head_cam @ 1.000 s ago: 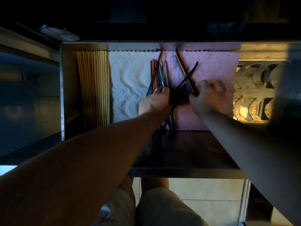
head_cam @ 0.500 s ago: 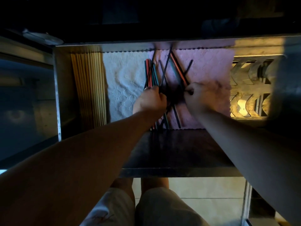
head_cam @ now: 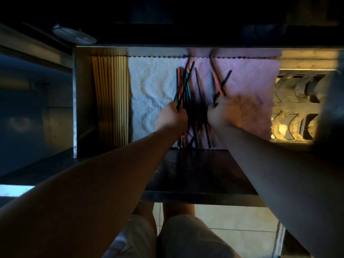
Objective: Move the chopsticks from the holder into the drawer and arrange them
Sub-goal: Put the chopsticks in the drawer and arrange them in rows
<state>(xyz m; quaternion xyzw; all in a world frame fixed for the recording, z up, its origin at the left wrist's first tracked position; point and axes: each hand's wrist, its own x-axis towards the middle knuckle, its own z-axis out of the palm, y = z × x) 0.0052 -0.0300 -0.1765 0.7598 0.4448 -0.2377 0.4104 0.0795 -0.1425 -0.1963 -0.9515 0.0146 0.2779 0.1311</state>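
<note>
The drawer (head_cam: 74, 101) is pulled open. Its floor is lined with a white textured cloth (head_cam: 152, 86) on the left-centre and a pink cloth (head_cam: 251, 81) on the right-centre; the two meet along a seam near the middle.

Contents, left to right:
- A row of wooden chopsticks (head_cam: 111, 101) lies parallel against the left wall of the drawer, running front to back.
- The coloured chopsticks (head_cam: 179, 81), black, red and teal, lie in a loose crossed pile over the seam, reaching from near the back wall to the front edge of the cloths.
- Shaped metal pieces (head_cam: 290, 86) occupy the right end; their type cannot be determined.

Hand positions:
- The left hand (head_cam: 172, 117) is over the left side of the pile, by the seam. Its fingers are curled round several dark sticks, which slant up and to the right toward the back wall.
- The right hand (head_cam: 222, 113) is over the pink cloth, just right of the pile. Its fingers are closed on a few sticks, black and red, which fan out and cross above the knuckles.

The two hands are near each other but do not touch.
</note>
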